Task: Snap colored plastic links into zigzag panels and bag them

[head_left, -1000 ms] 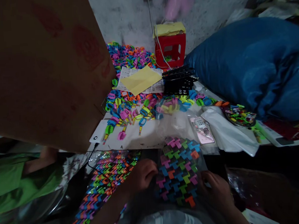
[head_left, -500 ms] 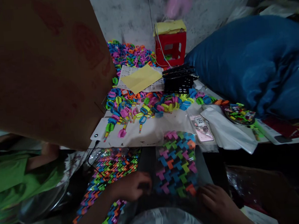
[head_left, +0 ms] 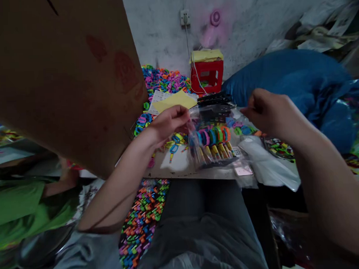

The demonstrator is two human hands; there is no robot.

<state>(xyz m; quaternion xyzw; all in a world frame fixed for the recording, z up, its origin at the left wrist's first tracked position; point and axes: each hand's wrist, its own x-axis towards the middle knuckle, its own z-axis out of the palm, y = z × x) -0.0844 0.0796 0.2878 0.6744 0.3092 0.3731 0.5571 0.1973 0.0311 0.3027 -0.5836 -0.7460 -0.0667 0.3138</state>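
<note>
My left hand (head_left: pixel 178 118) pinches the upper left edge of a clear plastic bag (head_left: pixel 216 160), held up over the table's front edge. Inside it a row of coloured rings (head_left: pixel 217 136) in blue, pink, green and orange shows above short yellow tubes. To the right of the bag, my right hand (head_left: pixel 263 111) is raised with its fingers curled closed. What its fingers hold, if anything, I cannot make out. Loose rings with tubes (head_left: pixel 173 148) lie on the table behind my left hand.
A large cardboard box (head_left: pixel 76 83) leans in at left, with a person in a green top (head_left: pixel 19 213) behind it. A blue sack (head_left: pixel 287 82), white plastic bags (head_left: pixel 267 166) and a phone (head_left: pixel 243 170) lie right. A red stool (head_left: pixel 208 75) stands at the back.
Both hands have risen from my lap to above the table. The packed sheet of coloured pieces has left my lap, and a filled clear bag now hangs from my left hand. The view has tilted up.
</note>
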